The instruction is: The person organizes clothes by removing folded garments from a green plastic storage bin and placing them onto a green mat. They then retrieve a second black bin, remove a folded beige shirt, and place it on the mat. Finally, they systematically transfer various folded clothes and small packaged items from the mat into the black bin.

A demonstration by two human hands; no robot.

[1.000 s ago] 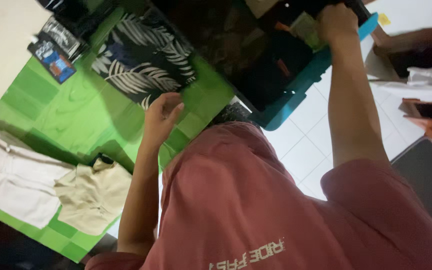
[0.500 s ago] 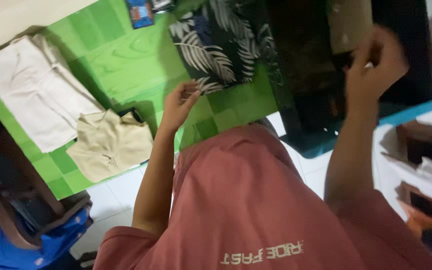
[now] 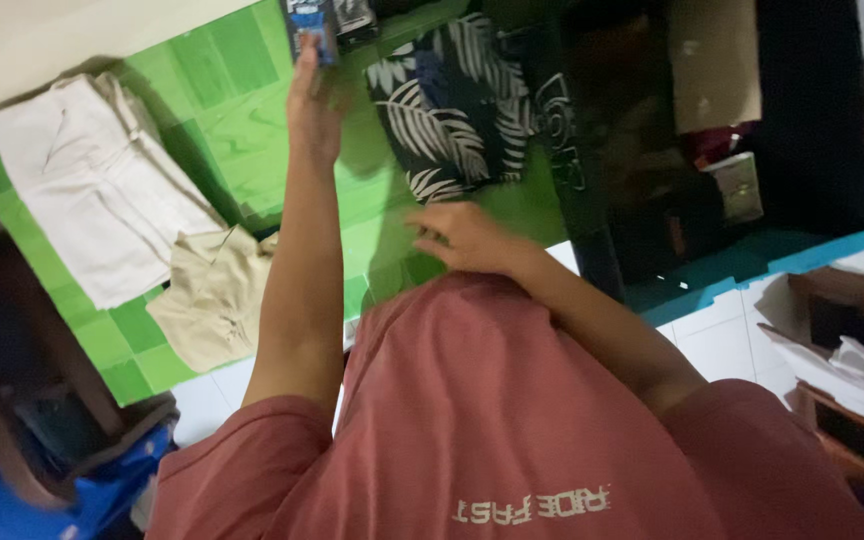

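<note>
Since half a second ago our left hand (image 3: 314, 100) has left the edge of the leaf-print cloth (image 3: 452, 110) and stretched to the top of the frame, and our right hand (image 3: 462, 238) has come down out of the dark bin (image 3: 752, 265) to the green mat (image 3: 242, 110).

We see the left hand with its fingers long and spread flat, the tips reaching a small blue packet (image 3: 312, 20) at the upper edge, left of centre. The right hand is blurred, its fingers loosely curled just below the lower edge of the cloth, near mid-frame; we cannot tell whether it pinches the hem.

We judge the packet light, fairly stiff and perhaps slick, best taken by its long sides. The cloth looks soft and limp, so a corner or hem suits it.

A folded white garment (image 3: 92, 190) and a crumpled beige one (image 3: 214, 295) lie at left.
</note>
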